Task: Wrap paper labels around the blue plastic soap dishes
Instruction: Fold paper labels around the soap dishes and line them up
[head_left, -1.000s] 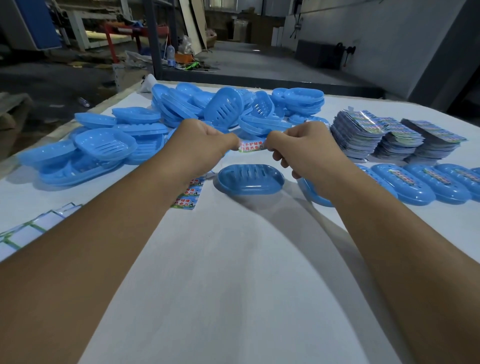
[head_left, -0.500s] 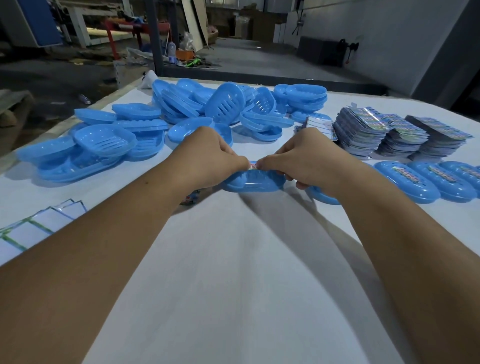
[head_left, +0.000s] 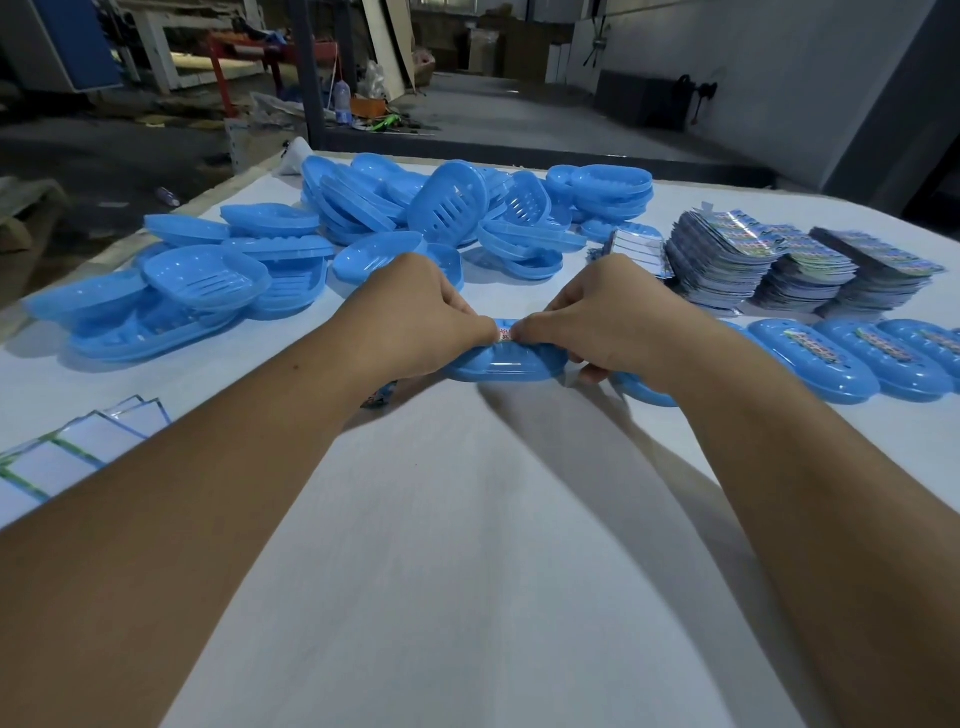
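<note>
A blue soap dish lies on the white table between my two hands. A paper label lies across its top, only a small red and white piece showing. My left hand pinches the label's left end against the dish, and my right hand pinches the right end. The fingers of both hands curl over the dish's far rim. A pile of bare blue soap dishes fills the back left. Labelled dishes lie in a row at the right.
Three stacks of printed labels stand at the back right. A loose label strip peeks out under my left wrist. White cards lie fanned at the left edge. Another blue dish lies under my right wrist.
Both hands came down from above the dish and closer together, laying the label onto the dish. The camera view has shifted slightly nearer the dish.
</note>
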